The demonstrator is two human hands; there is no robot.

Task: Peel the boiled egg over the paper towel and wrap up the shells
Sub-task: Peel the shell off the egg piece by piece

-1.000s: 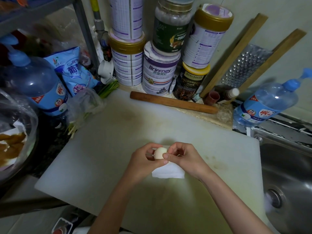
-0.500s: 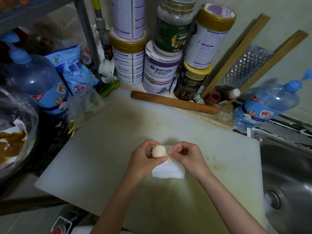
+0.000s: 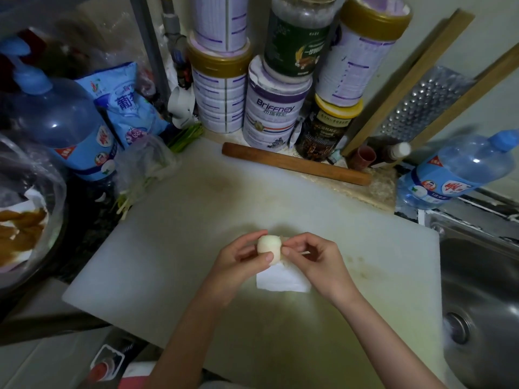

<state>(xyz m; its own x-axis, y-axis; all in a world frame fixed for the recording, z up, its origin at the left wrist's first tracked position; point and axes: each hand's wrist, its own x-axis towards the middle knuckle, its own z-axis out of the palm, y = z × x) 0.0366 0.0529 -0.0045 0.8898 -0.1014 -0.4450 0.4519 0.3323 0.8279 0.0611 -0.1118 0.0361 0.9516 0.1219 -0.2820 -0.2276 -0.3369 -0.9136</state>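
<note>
Now the left hand (image 3: 238, 265) grips the egg (image 3: 268, 247) just above the paper towel (image 3: 280, 280) on the white board (image 3: 168, 262), while the right hand (image 3: 317, 259) pinches at its right side; light, slippery and soft, it likely wants cradling round the middle, not squeezing

The board (image 3: 196, 262) lies on the bench (image 3: 376, 192), the towel (image 3: 280, 283) on its middle. Both the left hand (image 3: 241, 259) and right hand (image 3: 317, 256) hold the egg (image 3: 268, 245) above the towel. A rolling pin (image 3: 295, 164) lies at the board's far edge, tins (image 3: 275, 108) behind it. A sink (image 3: 477, 290) lies right of the board, a bowl (image 3: 53, 220) left.
</note>
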